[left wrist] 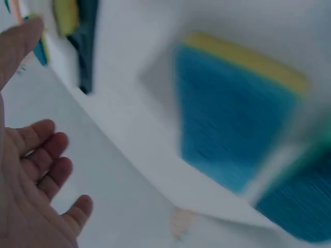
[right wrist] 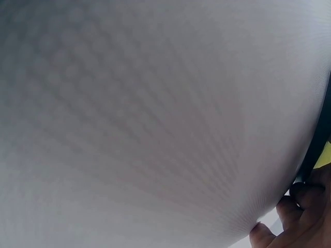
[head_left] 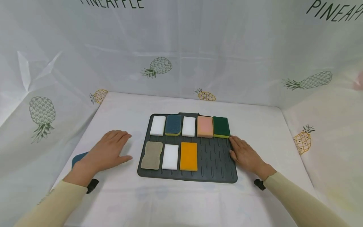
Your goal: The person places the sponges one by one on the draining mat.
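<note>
My left hand (head_left: 106, 151) hovers over the white table at the left, fingers extended and thumb apart, holding nothing. In the left wrist view, a blue-and-yellow sponge (left wrist: 232, 108) and a second blue sponge (left wrist: 305, 199) lie close by, blurred. The head view shows only a blue corner (head_left: 78, 158) behind the left wrist. My right hand (head_left: 248, 156) rests at the right edge of the dark grey mat (head_left: 215, 164), fingertips touching it beside a green-and-yellow sponge (head_left: 221, 126). In the right wrist view, only some fingers (right wrist: 305, 206) show at the lower right.
Along the mat's back row stand white blocks (head_left: 157, 125), a blue sponge (head_left: 173, 124) and a pink sponge (head_left: 205, 126). Its front row has a grey-beige sponge (head_left: 152, 155), a white block (head_left: 170, 157) and an orange sponge (head_left: 188, 156). A pineapple-print sheet (head_left: 227, 63) encloses the table.
</note>
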Demonstrator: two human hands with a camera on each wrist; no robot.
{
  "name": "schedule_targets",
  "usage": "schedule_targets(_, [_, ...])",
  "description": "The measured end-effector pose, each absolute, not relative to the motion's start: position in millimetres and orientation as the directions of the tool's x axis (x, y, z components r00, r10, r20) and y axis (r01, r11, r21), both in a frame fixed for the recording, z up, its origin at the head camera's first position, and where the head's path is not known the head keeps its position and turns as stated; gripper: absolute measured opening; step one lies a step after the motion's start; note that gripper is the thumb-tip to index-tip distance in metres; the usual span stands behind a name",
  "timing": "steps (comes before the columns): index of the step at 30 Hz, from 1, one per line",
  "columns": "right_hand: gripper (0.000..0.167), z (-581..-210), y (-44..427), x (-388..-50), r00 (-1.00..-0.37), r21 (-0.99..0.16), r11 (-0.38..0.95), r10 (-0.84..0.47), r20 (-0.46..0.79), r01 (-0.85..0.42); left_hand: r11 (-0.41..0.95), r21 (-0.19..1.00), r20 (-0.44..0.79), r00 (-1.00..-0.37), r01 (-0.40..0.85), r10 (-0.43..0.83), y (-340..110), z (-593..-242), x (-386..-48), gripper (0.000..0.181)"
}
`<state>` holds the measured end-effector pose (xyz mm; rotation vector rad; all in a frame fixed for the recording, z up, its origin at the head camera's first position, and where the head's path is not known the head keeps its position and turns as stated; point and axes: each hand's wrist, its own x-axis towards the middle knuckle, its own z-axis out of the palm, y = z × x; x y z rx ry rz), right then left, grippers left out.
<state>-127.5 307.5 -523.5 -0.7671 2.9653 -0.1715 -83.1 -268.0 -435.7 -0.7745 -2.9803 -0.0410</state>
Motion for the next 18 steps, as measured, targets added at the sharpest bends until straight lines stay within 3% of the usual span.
schedule_targets(6, [0.064, -522.0, 307.7, -126.7, -0.872, -0.133, 0.867, -0.488, -0.037, -0.479, 0.931, 0.023, -0.09, -0.926, 0.365, 0.366, -328.0, -438.6, -62.9, 0.107])
schedule_targets(18, [0.065, -523.1, 306.6, -126.2, -0.878, -0.127, 0.875, -0.475, -0.053, -0.466, 0.964, 0.04, -0.121, -0.957, 0.262, 0.265, -365.5, -459.6, -61.6, 0.123])
